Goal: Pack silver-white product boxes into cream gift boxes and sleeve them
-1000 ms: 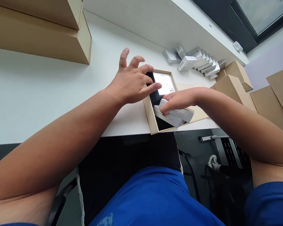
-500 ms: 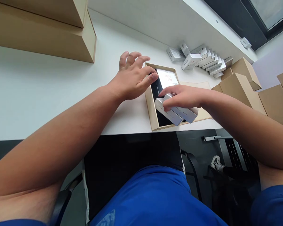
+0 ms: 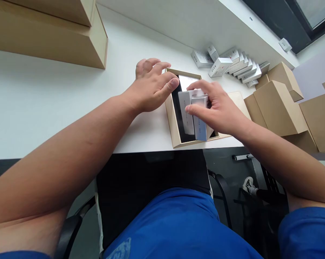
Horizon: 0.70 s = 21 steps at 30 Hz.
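A shallow kraft-card box tray (image 3: pixel 173 122) lies on the white table (image 3: pixel 70 108), lined in black (image 3: pixel 177 108) with a white printed card (image 3: pixel 186 81) at its far end. My right hand (image 3: pixel 216 104) is over the tray, its fingers on two silver-white small boxes (image 3: pixel 198 122) that stand lengthwise across the black lining. My left hand (image 3: pixel 151 86) rests by the tray's far left corner, its thumb reaching over the rim and holding nothing. Part of the card is hidden by my fingers.
Several small white-silver boxes (image 3: pixel 232 64) lean in a row at the far side of the table. Flat kraft cartons (image 3: pixel 278 104) are piled at the right, and larger kraft cartons (image 3: pixel 43 36) at the upper left. A tan card sheet (image 3: pixel 238 100) lies beside the tray.
The two silver boxes have turned from lying across the tray to pointing lengthwise, moved by my right hand. My left hand has shifted slightly toward the tray's far corner.
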Tool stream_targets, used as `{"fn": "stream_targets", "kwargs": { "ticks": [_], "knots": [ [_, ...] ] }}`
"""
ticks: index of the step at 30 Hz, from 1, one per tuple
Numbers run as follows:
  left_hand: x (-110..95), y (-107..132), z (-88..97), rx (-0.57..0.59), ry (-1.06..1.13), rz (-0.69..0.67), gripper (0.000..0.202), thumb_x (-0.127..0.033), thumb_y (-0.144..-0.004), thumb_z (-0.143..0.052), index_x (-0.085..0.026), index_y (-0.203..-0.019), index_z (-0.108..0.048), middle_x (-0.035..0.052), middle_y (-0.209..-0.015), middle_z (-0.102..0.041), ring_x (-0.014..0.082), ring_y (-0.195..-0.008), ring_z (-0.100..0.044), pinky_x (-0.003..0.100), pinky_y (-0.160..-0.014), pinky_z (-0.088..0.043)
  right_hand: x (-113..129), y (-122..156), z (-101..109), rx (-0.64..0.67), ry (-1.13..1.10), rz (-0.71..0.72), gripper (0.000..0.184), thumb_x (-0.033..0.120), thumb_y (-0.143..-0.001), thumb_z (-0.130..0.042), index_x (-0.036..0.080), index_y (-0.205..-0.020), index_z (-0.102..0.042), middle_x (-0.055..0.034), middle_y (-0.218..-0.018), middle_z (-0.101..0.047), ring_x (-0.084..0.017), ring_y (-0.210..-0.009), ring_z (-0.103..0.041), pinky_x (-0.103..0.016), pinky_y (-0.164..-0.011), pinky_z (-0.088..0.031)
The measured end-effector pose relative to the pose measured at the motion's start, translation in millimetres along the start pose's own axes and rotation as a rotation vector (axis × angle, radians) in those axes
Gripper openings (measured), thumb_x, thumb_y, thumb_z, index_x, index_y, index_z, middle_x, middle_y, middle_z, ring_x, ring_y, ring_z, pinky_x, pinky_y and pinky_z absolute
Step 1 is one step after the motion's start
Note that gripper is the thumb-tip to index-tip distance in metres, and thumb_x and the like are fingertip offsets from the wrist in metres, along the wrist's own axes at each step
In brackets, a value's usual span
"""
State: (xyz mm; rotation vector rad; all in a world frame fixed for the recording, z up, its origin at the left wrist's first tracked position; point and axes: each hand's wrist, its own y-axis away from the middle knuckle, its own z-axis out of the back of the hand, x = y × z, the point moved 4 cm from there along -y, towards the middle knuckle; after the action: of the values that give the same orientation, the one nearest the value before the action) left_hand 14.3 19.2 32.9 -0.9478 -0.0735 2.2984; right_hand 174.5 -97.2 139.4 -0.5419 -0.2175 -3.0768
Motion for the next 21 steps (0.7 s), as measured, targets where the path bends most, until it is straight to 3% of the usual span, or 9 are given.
{"fn": "stream_targets", "kwargs": {
  "ticks": [6, 10, 16, 21],
  "knots": [
    [-0.9, -0.4, -0.5, 0.028, -0.008, 0.014, 0.103, -0.086, -0.096, 0.001, -0.024, -0.138, -0.069, 0.0075, -0.172, -0.044, 0.0391, -0.166, -0.016, 0.063, -0.138, 0.000, -1.2, -1.2, 0.6, 0.179, 0.103, -0.031, 0.043, 0.048, -0.088, -0.069, 0.027, -0.126, -0.071, -0.0107, -0.119, -0.065, -0.024, -0.092, -0.063, -0.038, -0.083, -0.052],
    [1.4, -0.8, -0.8, 0.028, 0.003, 0.005, 0.095, -0.085, -0.098, -0.004, -0.028, -0.138, -0.068, 0.0050, -0.170, -0.047, 0.0383, -0.166, -0.018, 0.063, -0.137, -0.001, -4.0, -3.3, 8.3, 0.250, 0.257, -0.068, 0.048, 0.053, -0.085, -0.070, 0.026, -0.125, -0.074, -0.0110, -0.110, -0.071, -0.028, -0.094, -0.066, -0.038, -0.079, -0.049],
    [-1.5, 1.1, -1.0, 0.053, 0.001, -0.035, 0.092, -0.087, -0.097, -0.008, -0.031, -0.130, -0.074, 0.0022, -0.169, -0.050, 0.0392, -0.164, -0.022, 0.065, -0.137, -0.003, -4.2, -5.8, -0.1, 0.417, 0.533, -0.096, 0.053, 0.065, -0.089, -0.061, 0.022, -0.115, -0.079, -0.0141, -0.104, -0.079, -0.037, -0.100, -0.071, -0.040, -0.077, -0.047],
    [-4.6, 1.6, -0.6, 0.063, -0.005, -0.041, 0.095, -0.088, -0.095, -0.008, -0.029, -0.127, -0.075, 0.0037, -0.169, -0.050, 0.0407, -0.164, -0.023, 0.067, -0.137, -0.003, -3.4, -4.4, -13.2, 0.477, 0.651, -0.111, 0.066, 0.077, -0.095, -0.048, 0.021, -0.101, -0.081, -0.0168, -0.093, -0.078, -0.039, -0.104, -0.073, -0.042, -0.081, -0.049]
  ]
}}
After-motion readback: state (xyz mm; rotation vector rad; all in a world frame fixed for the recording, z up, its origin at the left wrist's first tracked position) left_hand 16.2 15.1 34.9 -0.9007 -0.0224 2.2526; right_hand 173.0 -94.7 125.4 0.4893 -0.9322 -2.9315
